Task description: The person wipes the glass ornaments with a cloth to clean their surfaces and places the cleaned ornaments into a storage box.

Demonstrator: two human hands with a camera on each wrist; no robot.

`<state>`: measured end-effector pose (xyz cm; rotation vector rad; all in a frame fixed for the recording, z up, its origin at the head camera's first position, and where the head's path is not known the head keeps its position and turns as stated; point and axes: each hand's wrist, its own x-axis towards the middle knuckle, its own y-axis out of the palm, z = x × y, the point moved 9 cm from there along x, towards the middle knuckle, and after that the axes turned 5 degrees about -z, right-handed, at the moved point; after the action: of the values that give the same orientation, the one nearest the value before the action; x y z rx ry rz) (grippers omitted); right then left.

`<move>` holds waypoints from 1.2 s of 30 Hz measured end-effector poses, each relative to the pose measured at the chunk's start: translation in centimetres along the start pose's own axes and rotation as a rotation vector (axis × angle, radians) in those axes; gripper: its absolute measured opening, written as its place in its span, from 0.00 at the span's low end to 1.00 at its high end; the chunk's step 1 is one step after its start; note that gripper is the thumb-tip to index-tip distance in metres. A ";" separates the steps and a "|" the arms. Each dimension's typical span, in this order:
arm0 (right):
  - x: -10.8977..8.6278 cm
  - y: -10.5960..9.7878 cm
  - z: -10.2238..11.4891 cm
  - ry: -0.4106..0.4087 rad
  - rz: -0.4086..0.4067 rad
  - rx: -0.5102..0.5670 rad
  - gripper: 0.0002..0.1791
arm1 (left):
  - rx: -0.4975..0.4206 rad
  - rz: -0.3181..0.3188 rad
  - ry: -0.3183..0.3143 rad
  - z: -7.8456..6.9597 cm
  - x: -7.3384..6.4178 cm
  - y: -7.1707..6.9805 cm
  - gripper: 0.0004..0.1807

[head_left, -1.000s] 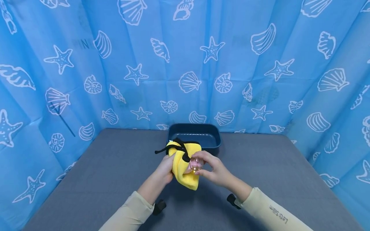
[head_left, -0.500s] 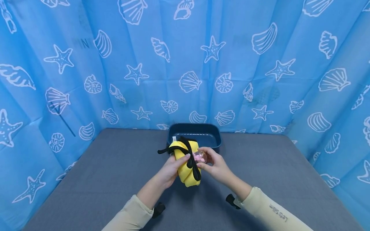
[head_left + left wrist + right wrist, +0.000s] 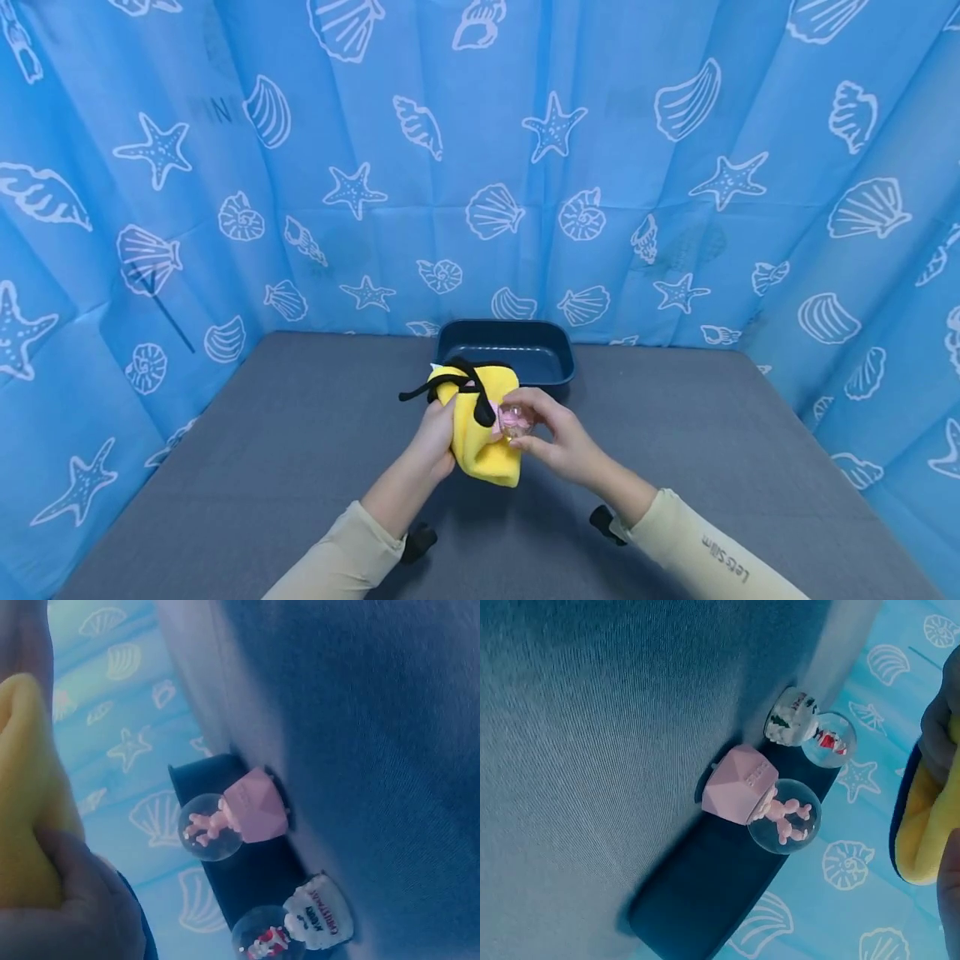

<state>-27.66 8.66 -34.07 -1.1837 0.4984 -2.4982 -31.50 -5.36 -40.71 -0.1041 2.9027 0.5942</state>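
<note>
Well, the grey table (image 3: pixel 712 425) has far-off side edges; the left hand (image 3: pixel 437 437) grips yellow cloth (image 3: pixel 472 440), the right hand (image 3: pixel 559 438) pinches a snow globe (image 3: pixel 516 418)

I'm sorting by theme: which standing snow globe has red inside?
The clear, white-based snow globe lettered "Merry Christmas"; the clear, faceted, pink-based snow globe holds a pink figure.

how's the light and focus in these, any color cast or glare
Head view: bright, fairly even, a soft shadow on the table below the cloth, small glints on the globe; left wrist view: hazy, strong blue cast, the left hand dim and cut off by the frame, the white globe with lettering readable though sideways; right wrist view: similar blue cast, scene turned sideways.
</note>
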 end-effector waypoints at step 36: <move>0.0 0.0 1.6 -0.170 0.018 0.046 0.23 | 0.046 0.099 -0.077 1.4 -0.2 0.9 0.17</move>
<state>-26.44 8.34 -33.11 -1.3519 0.4028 -2.3541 -31.13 -3.93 -41.60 0.0671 2.8579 0.5337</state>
